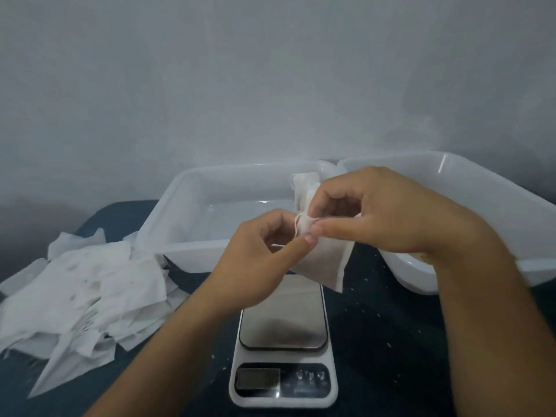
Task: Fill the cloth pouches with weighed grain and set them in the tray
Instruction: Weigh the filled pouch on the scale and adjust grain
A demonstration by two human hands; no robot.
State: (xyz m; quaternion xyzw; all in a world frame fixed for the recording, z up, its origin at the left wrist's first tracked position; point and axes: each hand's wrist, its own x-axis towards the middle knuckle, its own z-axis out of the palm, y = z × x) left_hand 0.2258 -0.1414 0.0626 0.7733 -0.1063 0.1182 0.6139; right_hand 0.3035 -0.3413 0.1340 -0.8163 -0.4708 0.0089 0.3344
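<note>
Nearest, the scale (282, 341) sits at 6 o'clock. Above it both forearms converge: left hand (258, 260) and right hand (382, 215) pinch the top of a hanging cloth pouch (326, 260). Beyond, at 12 o'clock, the tray (192, 206) holds another pouch (305, 183).

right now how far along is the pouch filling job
Early, it seems. Done: one pouch already sits in the left tray. In hand: both hands, left hand and right hand, pinch the mouth of a second pouch above the scale, apparently working its drawstring. Left: a big pile of flat pouches waits at the left, still to be filled.
</note>
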